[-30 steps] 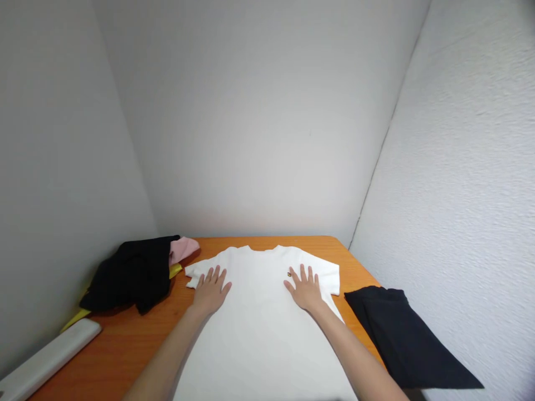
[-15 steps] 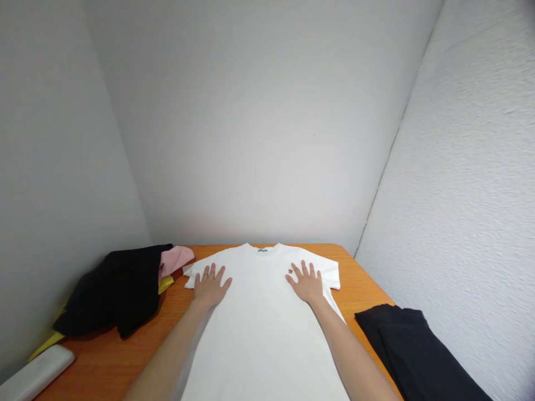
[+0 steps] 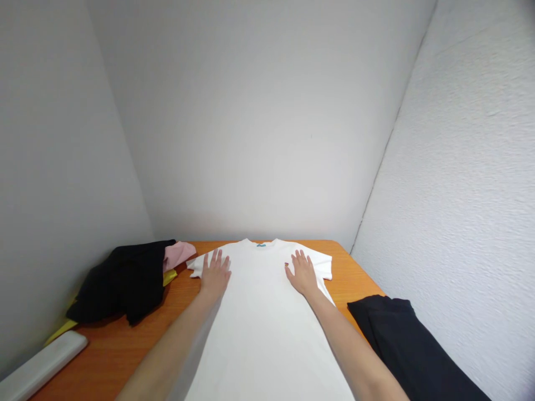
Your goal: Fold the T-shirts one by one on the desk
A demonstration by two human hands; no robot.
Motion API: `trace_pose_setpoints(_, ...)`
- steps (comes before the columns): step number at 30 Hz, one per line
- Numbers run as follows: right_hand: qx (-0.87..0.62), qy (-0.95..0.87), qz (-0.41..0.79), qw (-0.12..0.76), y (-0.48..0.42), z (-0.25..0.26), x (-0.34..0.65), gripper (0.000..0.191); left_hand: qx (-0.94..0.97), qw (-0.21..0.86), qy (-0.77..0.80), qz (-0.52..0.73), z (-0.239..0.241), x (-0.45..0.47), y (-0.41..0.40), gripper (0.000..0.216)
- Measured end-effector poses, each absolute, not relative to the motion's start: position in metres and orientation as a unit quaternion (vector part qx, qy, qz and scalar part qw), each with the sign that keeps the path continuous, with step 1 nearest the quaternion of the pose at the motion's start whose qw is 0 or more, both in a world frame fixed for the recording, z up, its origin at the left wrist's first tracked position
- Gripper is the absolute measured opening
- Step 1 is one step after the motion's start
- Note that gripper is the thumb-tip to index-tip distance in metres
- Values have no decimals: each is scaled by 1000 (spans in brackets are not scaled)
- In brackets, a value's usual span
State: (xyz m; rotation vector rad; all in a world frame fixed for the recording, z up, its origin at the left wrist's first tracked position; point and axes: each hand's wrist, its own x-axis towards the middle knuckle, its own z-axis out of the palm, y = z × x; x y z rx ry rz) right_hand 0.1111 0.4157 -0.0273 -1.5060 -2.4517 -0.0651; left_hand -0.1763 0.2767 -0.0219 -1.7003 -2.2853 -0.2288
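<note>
Head view: two hands (image 3: pixel 215 276) (image 3: pixel 304 275) flat on one white T-shirt (image 3: pixel 263 323).

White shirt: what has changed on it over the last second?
The left hand and right hand moved slightly farther up the shirt toward the collar, less spread. A label now shows inside the collar. Both lie open, grasping nothing; the clothes pile and black cloth stayed put.

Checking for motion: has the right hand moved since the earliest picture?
Yes: the right hand has moved forward, closer to the table's back edge.
</note>
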Motion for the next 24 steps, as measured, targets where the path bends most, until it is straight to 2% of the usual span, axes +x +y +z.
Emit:
trace_pose_setpoints(4,-476,-872,1,113,377,-22,116,77,-655,140,-736,-102,-21,-121,254,56)
trace_pose_setpoints(8,-432,-897,51,75,329,-32,138,90,-719,40,-688,-91,-32,-67,219,65)
trace_pose_setpoints(12,-447,-889,85,45,303,-37,152,91,-714,-36,-696,-59,-27,-46,199,72)
trace_pose_setpoints(17,-492,-856,133,84,342,-6,154,81,-731,11,-675,-96,-9,-10,183,65)
trace_pose_setpoints(21,-553,-817,99,128,420,31,176,59,-825,-36,-537,-170,-25,82,170,72)
trace_pose_setpoints(22,-571,-804,96,131,438,36,184,53,-844,-58,-505,-168,-33,108,169,67)
trace_pose_setpoints(24,-604,-781,92,127,469,38,198,43,-839,-99,-507,-170,-44,152,171,42)
